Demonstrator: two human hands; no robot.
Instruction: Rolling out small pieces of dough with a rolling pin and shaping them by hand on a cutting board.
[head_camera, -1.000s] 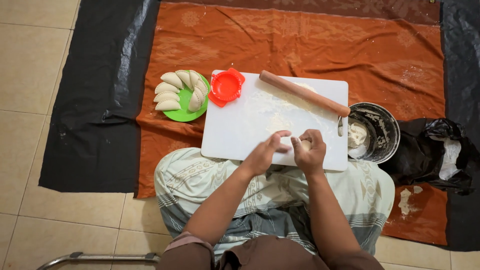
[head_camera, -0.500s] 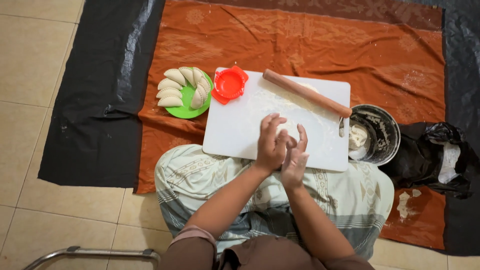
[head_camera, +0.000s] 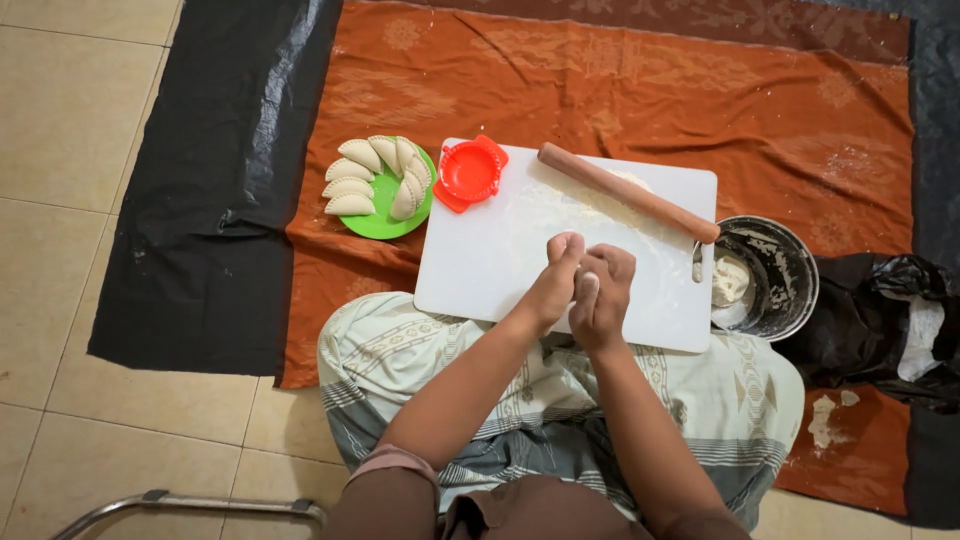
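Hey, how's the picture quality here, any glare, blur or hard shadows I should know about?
Head view: soft, even light with no hard shadows; a mild sheen on the black plastic sheet at left; the white cutting board is bright but not blown out; the left hand and right hand, pressed together, look slightly soft; plate of dumplings is sharp.

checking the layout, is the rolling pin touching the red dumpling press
Apart. The head view shows bare white board between the rolling pin and red press.

Floor: beige tiles (head_camera: 80, 120), pale grout lines
Covering: black plastic sheet (head_camera: 220, 200) under patterned orange cloth (head_camera: 700, 90)
Furniture: metal tube frame (head_camera: 190, 505), bottom left
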